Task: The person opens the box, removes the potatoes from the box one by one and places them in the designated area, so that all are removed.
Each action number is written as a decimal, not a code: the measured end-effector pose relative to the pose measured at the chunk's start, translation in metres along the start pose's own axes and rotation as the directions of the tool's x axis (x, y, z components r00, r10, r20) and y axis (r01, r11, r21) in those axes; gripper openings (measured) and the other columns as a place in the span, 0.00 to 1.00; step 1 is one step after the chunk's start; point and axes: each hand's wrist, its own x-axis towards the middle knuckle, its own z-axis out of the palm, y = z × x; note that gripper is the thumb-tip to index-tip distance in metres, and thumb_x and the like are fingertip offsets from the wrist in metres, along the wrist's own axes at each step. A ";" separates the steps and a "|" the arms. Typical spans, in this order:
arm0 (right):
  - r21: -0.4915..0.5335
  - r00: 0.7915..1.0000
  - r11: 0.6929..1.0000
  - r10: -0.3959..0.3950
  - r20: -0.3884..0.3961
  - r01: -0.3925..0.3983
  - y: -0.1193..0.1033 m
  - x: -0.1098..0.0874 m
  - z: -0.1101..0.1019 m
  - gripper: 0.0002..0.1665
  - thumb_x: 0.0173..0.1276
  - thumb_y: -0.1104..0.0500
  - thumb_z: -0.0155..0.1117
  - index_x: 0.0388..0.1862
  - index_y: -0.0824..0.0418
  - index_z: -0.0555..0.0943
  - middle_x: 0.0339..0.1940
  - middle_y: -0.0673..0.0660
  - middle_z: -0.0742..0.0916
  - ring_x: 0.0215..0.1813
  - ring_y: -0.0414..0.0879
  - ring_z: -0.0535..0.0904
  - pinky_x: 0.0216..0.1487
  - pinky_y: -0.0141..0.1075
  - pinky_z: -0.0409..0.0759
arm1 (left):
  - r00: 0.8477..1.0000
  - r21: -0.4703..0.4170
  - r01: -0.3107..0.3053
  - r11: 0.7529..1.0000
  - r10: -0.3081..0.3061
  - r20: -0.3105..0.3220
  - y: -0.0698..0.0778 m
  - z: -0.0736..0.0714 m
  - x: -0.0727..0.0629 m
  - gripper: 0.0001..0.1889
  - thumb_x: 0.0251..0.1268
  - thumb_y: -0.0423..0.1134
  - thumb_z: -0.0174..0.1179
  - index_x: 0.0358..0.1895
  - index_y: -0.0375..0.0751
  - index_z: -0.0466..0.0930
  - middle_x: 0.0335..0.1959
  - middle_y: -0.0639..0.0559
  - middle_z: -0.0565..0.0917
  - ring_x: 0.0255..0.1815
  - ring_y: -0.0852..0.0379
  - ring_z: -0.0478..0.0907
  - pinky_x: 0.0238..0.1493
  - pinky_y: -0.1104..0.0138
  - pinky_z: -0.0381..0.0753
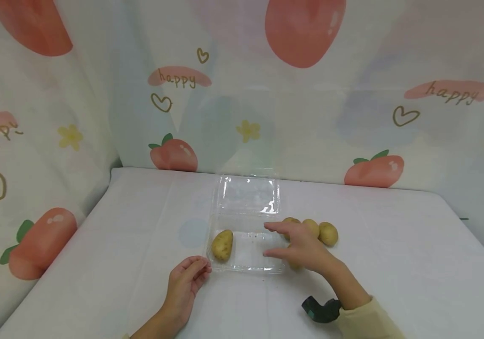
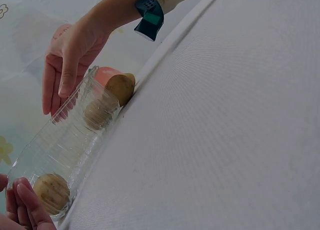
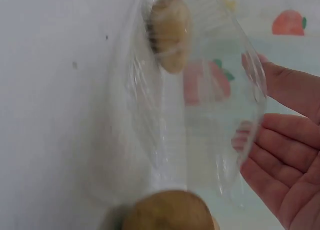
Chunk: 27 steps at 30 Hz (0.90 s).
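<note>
A clear plastic clamshell container lies on the white table with its lid folded back. One potato sits inside, at the left end. My left hand pinches the container's front left corner between thumb and fingers. Over the right end of the container, my right hand hovers with thumb and fingers spread apart and nothing between them. Several potatoes, one of them fully in sight, lie just right of the container, partly hidden by the right hand. The right wrist view shows another potato close up, beside the container.
A dark wrist-worn device hangs at the right wrist, low over the table. Behind the table rises a printed cloth backdrop, and more of the cloth runs along the left side.
</note>
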 end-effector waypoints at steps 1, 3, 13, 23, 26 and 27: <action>-0.007 1.000 1.000 -0.001 0.013 0.001 -0.001 0.002 0.002 0.35 0.49 0.50 0.74 0.55 0.64 0.76 0.52 0.56 0.81 0.53 0.49 0.75 0.50 0.45 0.75 | 1.000 -0.001 -0.001 1.000 0.001 -0.001 0.000 0.000 0.000 0.02 0.59 0.32 0.56 0.32 0.37 0.74 0.29 0.50 0.78 0.32 0.59 0.76 0.38 0.71 0.76; -0.018 0.999 1.000 -0.008 0.031 0.009 -0.004 0.006 0.006 0.35 0.50 0.49 0.73 0.56 0.63 0.76 0.53 0.55 0.81 0.54 0.49 0.75 0.52 0.44 0.74 | 1.000 -0.003 -0.003 1.000 0.003 0.001 -0.001 -0.001 0.000 0.02 0.60 0.32 0.56 0.32 0.37 0.75 0.29 0.50 0.78 0.32 0.59 0.76 0.38 0.71 0.76; -0.008 0.997 0.999 -0.045 0.066 0.045 -0.010 0.019 0.019 0.37 0.50 0.49 0.73 0.56 0.65 0.75 0.54 0.55 0.80 0.55 0.50 0.75 0.54 0.42 0.73 | 1.000 0.005 -0.019 1.000 0.019 -0.002 -0.002 -0.001 0.001 0.02 0.59 0.31 0.56 0.33 0.36 0.74 0.29 0.49 0.78 0.32 0.58 0.76 0.37 0.71 0.76; 0.026 0.988 1.000 -0.019 0.151 0.015 -0.017 0.033 0.036 0.40 0.50 0.49 0.73 0.59 0.67 0.72 0.57 0.58 0.78 0.58 0.51 0.73 0.56 0.44 0.71 | 1.000 0.011 -0.016 1.000 0.016 0.001 -0.001 -0.001 0.001 0.02 0.60 0.31 0.55 0.33 0.36 0.74 0.29 0.49 0.78 0.32 0.59 0.76 0.37 0.71 0.77; -0.020 0.987 0.999 -0.022 0.160 0.025 -0.017 0.037 0.040 0.41 0.50 0.49 0.73 0.59 0.68 0.72 0.57 0.59 0.78 0.58 0.51 0.73 0.56 0.44 0.71 | 1.000 0.008 -0.015 1.000 0.015 0.000 -0.001 -0.001 0.001 0.02 0.60 0.31 0.55 0.33 0.36 0.74 0.29 0.49 0.78 0.32 0.59 0.76 0.37 0.71 0.77; -0.031 0.987 0.999 -0.019 0.161 0.024 -0.017 0.037 0.041 0.41 0.50 0.49 0.73 0.59 0.68 0.72 0.57 0.59 0.78 0.58 0.51 0.72 0.56 0.44 0.70 | 1.000 0.008 -0.014 1.000 0.014 0.000 -0.001 -0.001 0.001 0.02 0.60 0.31 0.55 0.33 0.36 0.74 0.29 0.49 0.78 0.32 0.59 0.76 0.37 0.71 0.77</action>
